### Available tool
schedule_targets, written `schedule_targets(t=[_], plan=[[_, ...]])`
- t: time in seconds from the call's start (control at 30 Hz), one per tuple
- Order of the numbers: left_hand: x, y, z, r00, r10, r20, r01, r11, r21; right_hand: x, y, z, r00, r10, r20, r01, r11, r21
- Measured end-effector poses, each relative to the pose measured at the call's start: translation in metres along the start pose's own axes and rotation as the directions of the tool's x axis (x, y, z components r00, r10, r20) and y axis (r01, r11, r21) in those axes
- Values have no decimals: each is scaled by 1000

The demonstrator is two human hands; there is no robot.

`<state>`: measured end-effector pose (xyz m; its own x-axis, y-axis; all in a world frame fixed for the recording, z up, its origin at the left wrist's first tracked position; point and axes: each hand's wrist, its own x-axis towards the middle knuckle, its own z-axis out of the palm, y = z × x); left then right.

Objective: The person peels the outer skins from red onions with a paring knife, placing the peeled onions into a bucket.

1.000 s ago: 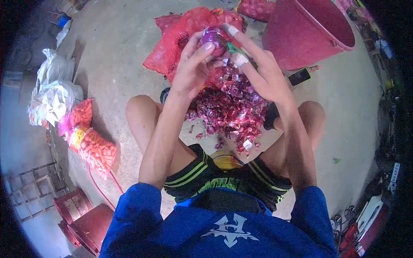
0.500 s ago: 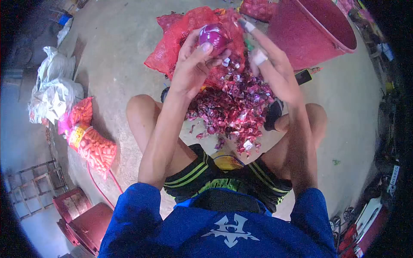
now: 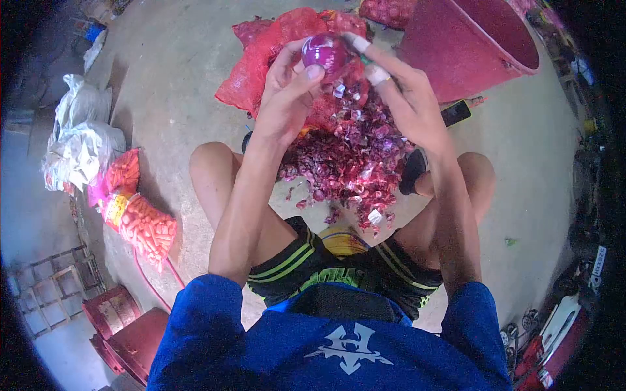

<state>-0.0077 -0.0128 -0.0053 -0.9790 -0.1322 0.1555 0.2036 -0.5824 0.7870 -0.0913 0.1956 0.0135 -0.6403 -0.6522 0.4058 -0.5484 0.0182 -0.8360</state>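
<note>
A shiny purple-red onion (image 3: 324,55) sits in my left hand (image 3: 287,91), with the thumb pressed on its near side and the fingers around its left. My right hand (image 3: 407,91) is at the onion's right side, its thumb and forefinger wrapped in white tape. A bit of something green shows between those two fingers; its kind is hidden. Beneath both hands lies a heap of dry onion skins (image 3: 352,163). Just beyond is a red mesh sack (image 3: 251,81) of onions.
A large red tub (image 3: 456,49) stands at the upper right, with a dark phone (image 3: 456,113) on the floor beside it. Another mesh sack (image 3: 388,12) lies behind. White sacks (image 3: 85,140) and a bag of orange-red pieces (image 3: 147,225) are at the left.
My right hand has moved left, closer to the onion. The onion stays in my left hand, showing a slightly different side. The view has shifted a little.
</note>
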Motion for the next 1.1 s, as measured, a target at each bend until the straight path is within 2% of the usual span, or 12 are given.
schedule_targets(t=[0.03,0.17,0.23,0.37,0.43,0.47,0.53,0.7,0.9,0.97,1.0,1.1], plan=[[1,0,0,1000,-5,-5,6,1000,10,1,3,1,999,-17,-51,16,1000,-13],[4,-2,-5,999,-7,-50,9,999,47,4,10,2,998,38,-58,-44,993,-107],[1,-6,2,986,168,16,-168,986,20,6,25,-1,973,169,-160,-175,984,-26],[-2,5,5,989,151,-2,-151,988,-19,4,15,-8,963,260,-73,-253,964,86],[0,8,2,990,127,-53,-114,974,197,1,-18,-9,972,236,-14,-236,970,-52],[-1,10,3,990,129,-57,-116,973,197,1,-18,-5,972,234,-10,-235,971,-51],[-4,11,7,990,113,-85,-83,951,298,-2,-16,2,979,-189,-74,180,978,-110],[-5,11,10,986,157,-61,-126,927,353,-5,-21,-1,997,-33,68,45,983,-178],[-4,9,5,989,142,-45,-123,949,290,1,-7,13,979,-201,-16,187,935,-300],[-4,7,3,991,127,-48,-111,960,256,4,-11,16,983,-89,-162,69,990,-127],[-4,7,2,992,125,-14,-119,967,226,5,-10,15,983,-88,-162,68,990,-127],[-5,9,9,997,72,30,-75,990,121,4,-7,8,980,95,-173,-99,995,-16]])
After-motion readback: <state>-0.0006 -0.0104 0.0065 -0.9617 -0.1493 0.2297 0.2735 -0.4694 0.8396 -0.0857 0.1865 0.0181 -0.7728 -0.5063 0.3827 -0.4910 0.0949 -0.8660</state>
